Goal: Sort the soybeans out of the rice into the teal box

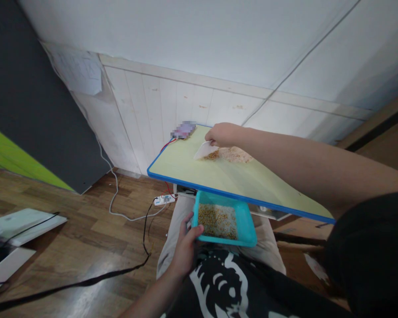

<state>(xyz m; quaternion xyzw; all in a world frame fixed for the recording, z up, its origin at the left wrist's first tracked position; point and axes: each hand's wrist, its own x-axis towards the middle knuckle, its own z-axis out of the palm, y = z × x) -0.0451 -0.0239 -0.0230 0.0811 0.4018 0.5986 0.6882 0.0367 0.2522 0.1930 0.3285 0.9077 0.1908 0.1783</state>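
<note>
My left hand grips the left rim of a turquoise plastic tray, thumb over the edge. The tray sits at my lap, under the table's front edge, holding yellow beans and white rice-like grains. On the pale yellow tabletop, my right hand is closed on a thin white flat piece, like a scraper or card. Its lower edge stands against a small heap of orange-brown grains. Right of it lies a spread of paler grains, partly hidden by my forearm.
A blurred-out phone-sized object with a red cable lies at the table's far left corner. Below left, a white power strip and cords lie on the wooden floor. A panelled white wall stands behind the table.
</note>
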